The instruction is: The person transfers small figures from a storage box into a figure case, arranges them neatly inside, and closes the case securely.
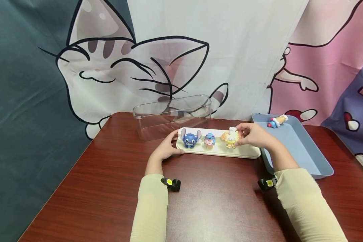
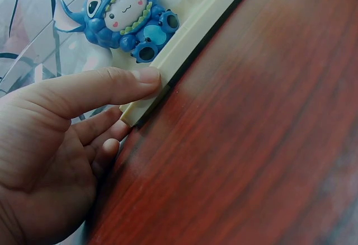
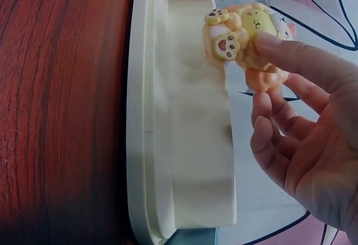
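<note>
A long cream display base (image 1: 217, 152) lies on the table with figurines along it. My left hand (image 1: 167, 148) grips its left end, thumb (image 2: 146, 77) on the front rim and the other fingers round the end. Beside that hand sits a blue big-eared figurine (image 1: 190, 140). A small blue-and-pink ice-cream-cone figurine (image 1: 209, 141) stands in the middle. Between thumb and fingers, my right hand (image 1: 254, 136) pinches a yellow-orange figurine (image 3: 251, 27) with paw-print feet and a white hat, over the base's right half.
Behind the base stands a clear plastic cover (image 1: 172, 117). At the right, a blue-grey tray (image 1: 296, 144) holds another figurine (image 1: 277, 121) with a tan, cone-like part and a blue-and-red end. A cat-printed curtain (image 1: 169, 67) hangs at the table's back edge.
</note>
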### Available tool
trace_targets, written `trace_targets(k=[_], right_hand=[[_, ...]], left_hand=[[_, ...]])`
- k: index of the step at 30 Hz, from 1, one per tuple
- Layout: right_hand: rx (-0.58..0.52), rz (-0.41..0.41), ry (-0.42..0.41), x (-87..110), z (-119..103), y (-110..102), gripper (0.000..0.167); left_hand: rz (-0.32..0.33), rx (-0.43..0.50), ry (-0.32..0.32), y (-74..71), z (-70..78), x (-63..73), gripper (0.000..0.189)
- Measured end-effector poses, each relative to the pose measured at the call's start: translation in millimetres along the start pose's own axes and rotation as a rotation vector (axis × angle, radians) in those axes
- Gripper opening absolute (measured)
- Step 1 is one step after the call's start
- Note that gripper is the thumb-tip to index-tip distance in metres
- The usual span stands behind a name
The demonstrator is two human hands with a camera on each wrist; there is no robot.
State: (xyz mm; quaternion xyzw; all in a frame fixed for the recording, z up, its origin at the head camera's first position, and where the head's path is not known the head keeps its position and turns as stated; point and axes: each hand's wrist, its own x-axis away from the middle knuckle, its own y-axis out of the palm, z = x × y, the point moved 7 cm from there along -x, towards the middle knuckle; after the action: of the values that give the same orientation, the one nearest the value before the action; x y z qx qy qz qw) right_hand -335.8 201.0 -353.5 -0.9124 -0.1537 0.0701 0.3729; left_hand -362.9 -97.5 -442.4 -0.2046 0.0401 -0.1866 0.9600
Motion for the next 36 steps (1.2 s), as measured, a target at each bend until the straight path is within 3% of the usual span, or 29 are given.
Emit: trace_targets(k=[36], right_hand=[[0.147,-0.028,-0.04,-6.1,-3,20,0.049]], left_hand=[[-0.001,0.001,0.008,0.5,0.8,-0.4,0.093]])
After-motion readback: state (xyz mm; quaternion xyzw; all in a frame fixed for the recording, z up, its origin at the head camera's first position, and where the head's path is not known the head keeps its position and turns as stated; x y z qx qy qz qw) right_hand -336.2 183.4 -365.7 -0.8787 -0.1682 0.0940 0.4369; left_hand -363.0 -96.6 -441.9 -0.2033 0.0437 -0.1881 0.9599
